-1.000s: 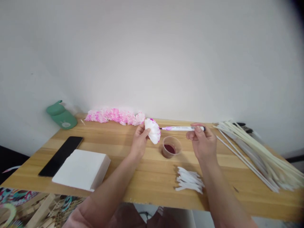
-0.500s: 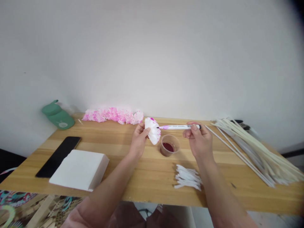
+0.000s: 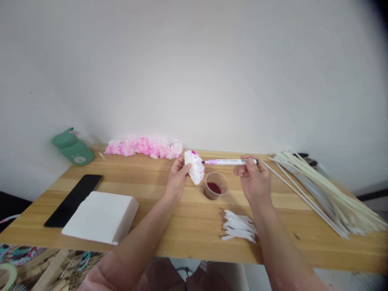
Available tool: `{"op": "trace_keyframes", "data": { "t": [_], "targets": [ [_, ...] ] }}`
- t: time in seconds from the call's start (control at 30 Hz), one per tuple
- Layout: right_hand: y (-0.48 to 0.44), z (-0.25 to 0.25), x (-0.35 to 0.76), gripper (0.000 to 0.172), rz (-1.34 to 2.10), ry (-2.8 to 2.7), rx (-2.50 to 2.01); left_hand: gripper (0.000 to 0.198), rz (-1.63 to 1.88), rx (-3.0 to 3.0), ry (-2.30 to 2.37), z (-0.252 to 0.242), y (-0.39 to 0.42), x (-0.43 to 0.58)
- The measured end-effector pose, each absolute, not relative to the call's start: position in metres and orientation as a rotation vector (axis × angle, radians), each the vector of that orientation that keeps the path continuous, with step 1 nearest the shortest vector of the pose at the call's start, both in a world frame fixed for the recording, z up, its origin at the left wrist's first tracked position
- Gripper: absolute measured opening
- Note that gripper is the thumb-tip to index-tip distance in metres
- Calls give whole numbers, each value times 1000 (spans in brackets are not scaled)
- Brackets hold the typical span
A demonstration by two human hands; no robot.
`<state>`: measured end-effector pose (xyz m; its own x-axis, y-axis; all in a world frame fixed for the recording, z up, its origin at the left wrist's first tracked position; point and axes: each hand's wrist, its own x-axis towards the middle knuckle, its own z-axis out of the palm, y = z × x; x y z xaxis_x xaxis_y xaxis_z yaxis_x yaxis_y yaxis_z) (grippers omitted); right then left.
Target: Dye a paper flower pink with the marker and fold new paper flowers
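Note:
My left hand (image 3: 177,178) pinches a white folded paper flower (image 3: 195,166) with pink specks, held above the wooden table (image 3: 188,218). My right hand (image 3: 254,178) grips a white brush pen (image 3: 230,162) held level, its pink tip just touching the flower's right edge. Below the pen stands a small clear cup of dark red dye (image 3: 215,186).
A row of pink-dyed paper flowers (image 3: 144,147) lies at the back by the wall. A stack of white paper (image 3: 101,216), a black phone (image 3: 73,199) and a green bottle (image 3: 72,147) sit at left. White strips (image 3: 238,227) lie near the front edge; long pale sticks (image 3: 324,190) at right.
The pen tip moved left from a small gap to the flower's edge. Both hands stay nearly in place; the camera shifted slightly.

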<state>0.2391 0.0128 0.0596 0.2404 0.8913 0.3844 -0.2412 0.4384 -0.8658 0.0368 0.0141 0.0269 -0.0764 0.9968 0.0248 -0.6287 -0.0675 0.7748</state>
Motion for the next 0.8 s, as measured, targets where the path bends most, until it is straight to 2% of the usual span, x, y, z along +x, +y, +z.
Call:
{"op": "trace_keyframes", "data": {
  "t": [0.23,0.57,0.8],
  "targets": [
    [13,60,239,23,904,-1022,-748,27,1548,749,770,23,17,36],
    [9,60,233,26,871,-1058,-721,16,1595,839,873,28,14,35],
    [10,59,237,21,945,-1026,-662,10,1396,805,787,30,8,30]
  ]
}}
